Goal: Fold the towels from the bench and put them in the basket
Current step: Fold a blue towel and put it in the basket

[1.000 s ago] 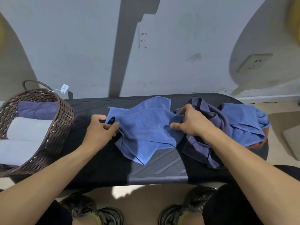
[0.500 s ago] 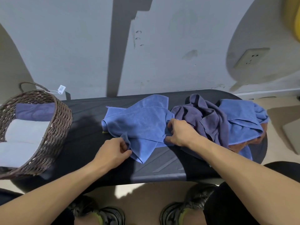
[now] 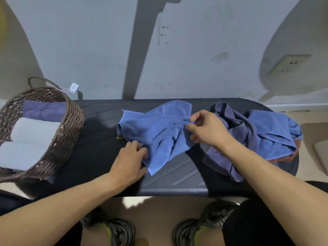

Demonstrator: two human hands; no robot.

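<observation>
While the basket [image 3: 71, 125] waits at the left end of the tabletop [image 3: 99, 153] with folded towels inside, its white tag [image 3: 74, 87] is too small to read. At the middle, the left hand [image 3: 130, 159] pinches the blue towel [image 3: 156, 128] at its near corner and the right hand [image 3: 206, 129] pinches its right edge, probably to spread it flat. The towel pile [image 3: 257, 132] waits at the right end.
</observation>
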